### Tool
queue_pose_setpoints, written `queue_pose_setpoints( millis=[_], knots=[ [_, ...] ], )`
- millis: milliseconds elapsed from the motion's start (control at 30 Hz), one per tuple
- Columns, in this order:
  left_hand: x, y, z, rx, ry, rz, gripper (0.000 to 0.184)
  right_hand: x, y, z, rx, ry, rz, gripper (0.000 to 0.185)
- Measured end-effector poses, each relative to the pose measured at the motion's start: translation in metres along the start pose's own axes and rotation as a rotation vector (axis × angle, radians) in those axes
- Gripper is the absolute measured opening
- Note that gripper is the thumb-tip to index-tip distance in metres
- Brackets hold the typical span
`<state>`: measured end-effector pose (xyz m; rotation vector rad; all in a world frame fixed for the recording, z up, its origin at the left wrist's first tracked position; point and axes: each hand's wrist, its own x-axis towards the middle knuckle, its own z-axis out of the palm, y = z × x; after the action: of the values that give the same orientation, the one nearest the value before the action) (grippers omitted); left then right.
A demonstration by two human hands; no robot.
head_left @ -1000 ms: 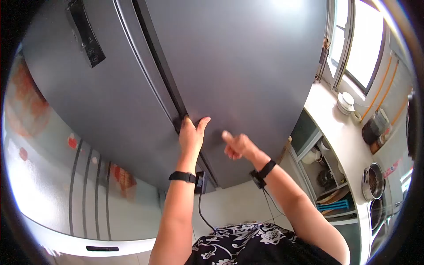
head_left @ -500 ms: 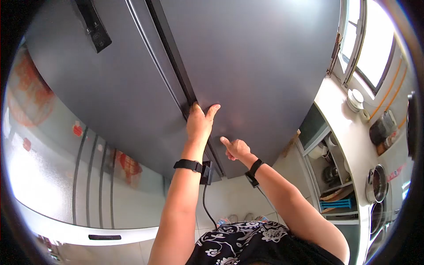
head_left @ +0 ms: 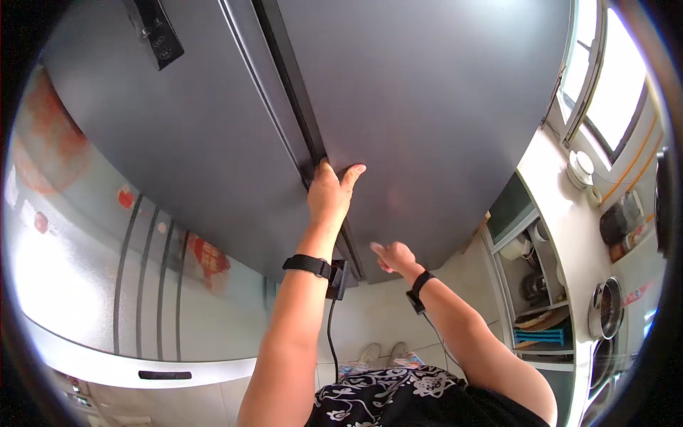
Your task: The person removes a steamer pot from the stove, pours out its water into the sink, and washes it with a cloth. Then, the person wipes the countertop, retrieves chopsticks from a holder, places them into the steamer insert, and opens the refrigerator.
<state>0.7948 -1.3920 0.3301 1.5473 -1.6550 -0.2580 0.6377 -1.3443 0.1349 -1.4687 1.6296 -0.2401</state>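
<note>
A large grey refrigerator with two doors fills the upper middle of the view. My left hand [head_left: 331, 191] is hooked into the dark groove between the doors. Its fingers are hidden in there, round the edge of the right refrigerator door [head_left: 427, 121], while the thumb lies on the front. My right hand [head_left: 396, 257] hovers low, close to the same door, its thumb pointing left and its other fingers curled. Nothing shows in it. The left refrigerator door [head_left: 178, 142] carries a black panel [head_left: 165, 47] near the top.
On the left stands a glossy sliding door [head_left: 85, 270] with a white frame. To the right runs a counter [head_left: 551, 178] with white bowls [head_left: 580, 168] and a metal pot [head_left: 606, 307], above open shelves. Cables hang from black devices strapped to both wrists. Behind the counter is a window [head_left: 615, 82].
My right hand has moved down and slightly right, away from the groove. My left hand keeps its hold on the door edge. The whole view has shifted slightly.
</note>
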Motion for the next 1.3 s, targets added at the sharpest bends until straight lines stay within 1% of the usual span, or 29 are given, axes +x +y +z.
queue_pose_setpoints(
  millis=[33,67,133,167,200,267,333,367,400,467,533,600,667,700,767,800,867,900,933,1000,1033,1067,1100,1133,1167,1200,1233,1267,1300],
  knots=[
    [-0.001,0.002,-0.002,0.012,-0.058,-0.027,0.074,0.0,-0.022,-0.002,0.031,0.044,-0.005,0.062],
    [-0.001,0.0,0.0,0.016,-0.062,-0.027,0.074,0.0,-0.044,-0.003,0.061,0.087,-0.011,0.067],
    [0.001,-0.004,0.004,-0.033,0.02,0.067,0.071,0.004,-0.071,-0.009,0.119,0.096,0.005,0.065],
    [0.0,-0.003,0.003,-0.033,0.022,0.067,0.071,0.005,-0.076,-0.011,0.172,0.106,0.023,0.063],
    [-0.001,0.0,0.001,-0.054,0.009,0.061,0.07,0.017,-0.066,-0.003,0.173,0.106,0.021,0.063],
    [-0.003,0.002,-0.003,-0.075,-0.002,0.059,0.069,0.049,-0.023,0.025,-0.108,0.092,0.07,0.056],
    [-0.002,0.006,-0.006,0.003,-0.016,0.043,0.067,0.026,0.01,0.03,-0.151,-0.181,0.028,0.038],
    [-0.001,0.003,-0.004,-0.029,0.01,0.092,0.068,0.016,0.035,0.035,-0.371,-0.197,-0.182,0.029],
    [-0.001,0.001,-0.003,-0.038,0.021,0.09,0.068,0.004,0.065,0.044,-0.594,-0.217,-0.389,0.021],
    [0.0,-0.003,-0.002,-0.027,-0.004,0.084,0.07,-0.033,0.116,0.055,-0.488,-0.245,-0.132,0.014],
    [-0.001,-0.005,0.0,-0.03,0.004,0.082,0.071,-0.082,0.166,0.058,-0.519,0.023,-0.254,0.016],
    [-0.003,-0.002,-0.001,-0.033,0.006,0.084,0.072,-0.086,0.248,0.056,-1.079,-0.042,-0.653,0.017],
    [-0.007,0.002,-0.005,-0.039,-0.005,0.089,0.069,-0.124,0.239,0.025,-0.767,-0.053,-0.152,0.015],
    [-0.007,-0.002,-0.004,-0.044,-0.002,0.097,0.069,-0.149,0.223,0.01,-0.768,-0.043,-0.15,0.015],
    [-0.004,-0.01,0.004,0.007,0.042,0.143,0.063,-0.189,0.195,-0.014,-0.451,0.306,0.067,0.018],
    [-0.003,-0.008,0.002,0.0,0.049,0.16,0.063,-0.196,0.192,-0.017,-0.448,0.326,0.066,0.018],
    [-0.009,-0.007,0.0,-0.005,0.069,0.185,0.058,-0.207,0.191,-0.018,-0.261,0.471,-0.061,0.022],
    [-0.012,-0.003,-0.002,0.023,0.075,0.167,0.056,-0.218,0.173,-0.017,-0.283,0.584,-0.141,0.02],
    [-0.014,-0.003,-0.002,0.016,0.082,0.177,0.056,-0.222,0.166,-0.015,-0.285,0.598,-0.143,0.02],
    [-0.019,-0.002,-0.004,0.089,0.086,0.166,0.055,-0.225,0.155,-0.011,-0.141,0.655,-0.223,0.017],
    [-0.026,-0.001,-0.006,0.077,0.064,0.176,0.054,-0.229,0.148,-0.013,-0.156,0.627,-0.223,0.012],
    [-0.039,0.004,-0.013,0.067,0.039,0.184,0.053,-0.23,0.139,-0.017,-0.155,0.632,-0.23,0.012],
    [-0.053,0.003,-0.013,0.068,0.069,0.245,0.05,-0.23,0.131,-0.021,-0.155,0.707,-0.304,0.013],
    [-0.067,0.001,-0.014,0.069,0.099,0.304,0.046,-0.231,0.122,-0.025,-0.157,0.781,-0.38,0.019],
    [-0.083,0.004,-0.019,0.024,0.05,0.324,0.042,-0.235,0.109,-0.032,-0.159,0.783,-0.386,0.019],
    [-0.102,0.005,-0.026,-0.022,-0.001,0.344,0.039,-0.241,0.093,-0.042,-0.125,0.734,-0.334,0.031],
    [-0.122,0.002,-0.03,-0.054,-0.065,0.415,0.036,-0.248,0.079,-0.052,-0.094,0.687,-0.282,0.043],
    [-0.142,0.0,-0.034,-0.088,-0.127,0.485,0.035,-0.253,0.068,-0.06,-0.105,0.692,-0.285,0.043],
    [-0.161,0.0,-0.044,-0.157,-0.228,0.512,0.032,-0.258,0.058,-0.068,-0.026,0.723,-0.362,0.051]
  ],
)
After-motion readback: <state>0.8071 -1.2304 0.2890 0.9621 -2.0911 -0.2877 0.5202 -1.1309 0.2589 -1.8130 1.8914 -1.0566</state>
